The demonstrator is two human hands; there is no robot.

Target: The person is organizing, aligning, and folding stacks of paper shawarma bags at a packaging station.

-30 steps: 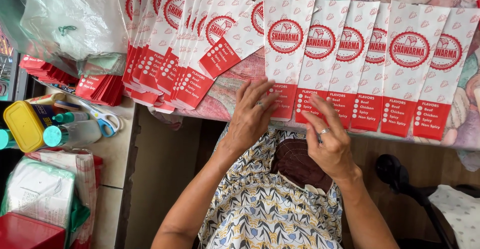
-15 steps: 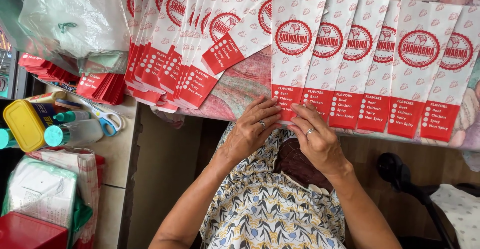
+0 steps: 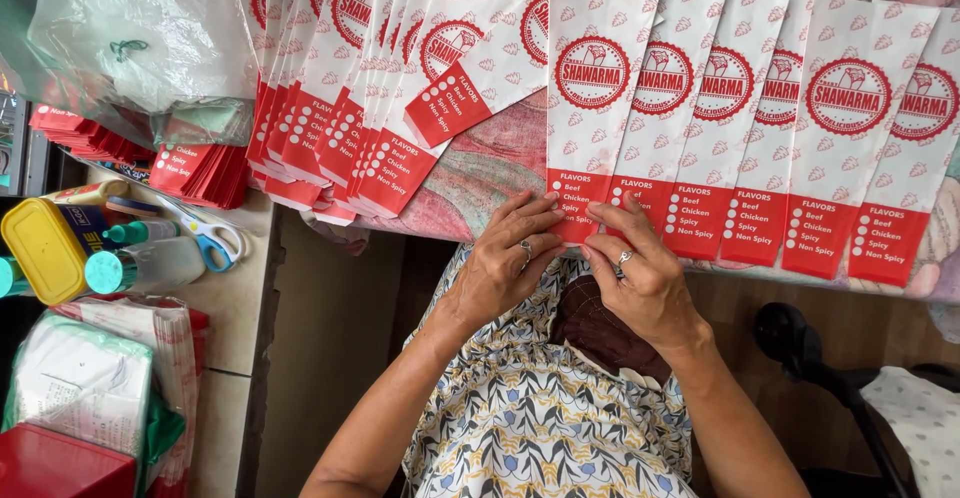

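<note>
carefully now, both left hand point(image 3: 503, 263) and right hand point(image 3: 640, 278) flat, fingers spread and pressing rather than gripping, on red bottom flap of paper sleeve point(image 3: 588, 108) at table edge point(image 3: 480, 183); best kept square with neighbouring sleeves point(image 3: 790, 128), crease firm.

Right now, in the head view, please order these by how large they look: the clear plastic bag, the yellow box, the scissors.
1. Clear plastic bag, clearly largest.
2. Yellow box.
3. Scissors; partly hidden, so its place after the box is unsure.
</note>
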